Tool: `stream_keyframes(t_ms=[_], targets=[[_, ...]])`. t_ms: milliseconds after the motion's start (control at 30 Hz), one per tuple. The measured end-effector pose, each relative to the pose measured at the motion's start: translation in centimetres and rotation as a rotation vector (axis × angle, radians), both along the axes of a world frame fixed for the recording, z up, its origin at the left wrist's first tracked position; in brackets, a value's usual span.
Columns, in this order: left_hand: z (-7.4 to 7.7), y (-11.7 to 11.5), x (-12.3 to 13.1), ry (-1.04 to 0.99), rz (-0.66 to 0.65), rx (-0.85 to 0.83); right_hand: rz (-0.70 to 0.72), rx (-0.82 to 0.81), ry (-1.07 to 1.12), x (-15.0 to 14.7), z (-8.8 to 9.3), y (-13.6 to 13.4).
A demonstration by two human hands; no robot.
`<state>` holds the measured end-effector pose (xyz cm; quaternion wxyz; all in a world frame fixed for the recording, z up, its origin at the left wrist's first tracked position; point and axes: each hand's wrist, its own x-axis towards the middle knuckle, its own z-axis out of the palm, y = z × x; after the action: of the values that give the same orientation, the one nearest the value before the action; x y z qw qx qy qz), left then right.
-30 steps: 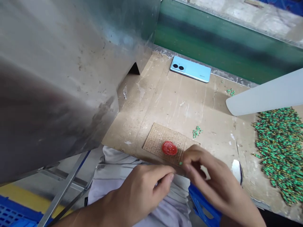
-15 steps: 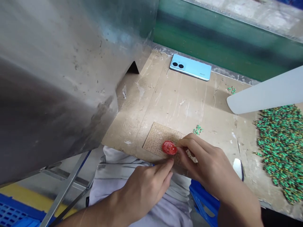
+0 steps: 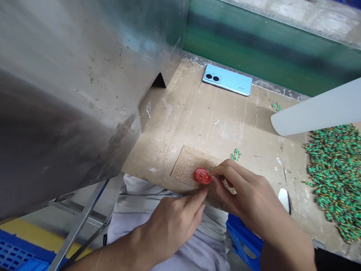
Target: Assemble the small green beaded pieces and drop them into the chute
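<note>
A small glossy red oval piece [image 3: 201, 175] with bright specks on it lies on a brown, rough-grained board [image 3: 184, 165] near the table's front edge. My right hand [image 3: 239, 184] is closed in a pinch at the piece's right end. Whatever sits between its fingertips is tiny and mostly hidden. My left hand [image 3: 180, 218] lies at the front edge of the board, its fingers pressed together and the tips just below the red piece. The fingers hide anything it may hold.
Many small green-and-gold pieces [image 3: 335, 180] are heaped at the right, with a small cluster [image 3: 235, 154] beyond the board. A light-blue phone [image 3: 227, 79] lies at the back. A white tube [image 3: 318, 109] reaches in from the right. A large metal panel [image 3: 84, 86] walls the left.
Almost nothing differs. Both hands and the red piece hold their places, and the whole view has shifted very slightly.
</note>
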<state>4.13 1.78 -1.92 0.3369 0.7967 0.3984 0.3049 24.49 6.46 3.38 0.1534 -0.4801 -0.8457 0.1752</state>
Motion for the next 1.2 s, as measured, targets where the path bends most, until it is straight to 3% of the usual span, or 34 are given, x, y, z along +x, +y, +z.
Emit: stream_keyframes(t_ms=[1200], targets=[[-0.1,0.1,0.1,-0.013,-0.02,-0.052,0.059,0.065,-0.055,-1.0,0.1,0.2]])
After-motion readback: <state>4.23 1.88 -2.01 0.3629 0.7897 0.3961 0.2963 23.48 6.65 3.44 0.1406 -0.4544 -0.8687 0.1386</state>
